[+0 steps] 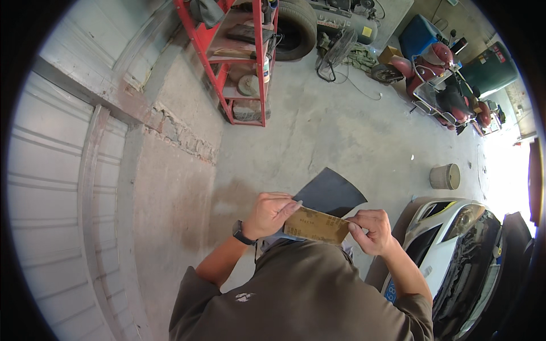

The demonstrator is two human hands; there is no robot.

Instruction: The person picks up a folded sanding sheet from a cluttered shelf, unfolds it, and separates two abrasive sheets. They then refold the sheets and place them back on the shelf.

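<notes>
A sheet of sandpaper (331,192) is stretched between my two hands in front of my body. Its dark grey grit side faces up on the far part, while the near part is folded over and shows the tan printed backing. My left hand (272,215), below a dark wristwatch (243,233), pinches the left end of the fold between thumb and fingers. At the right end of the fold, the thumb and bent fingers of my right hand (371,230) grip the edge.
A red metal shelf rack (218,74) stands far left with a tire (296,31) beside it. A red motor scooter (441,85) is parked at the far right. Nearer on the right are a bucket (445,177) and a white car (435,258) with its engine bay exposed.
</notes>
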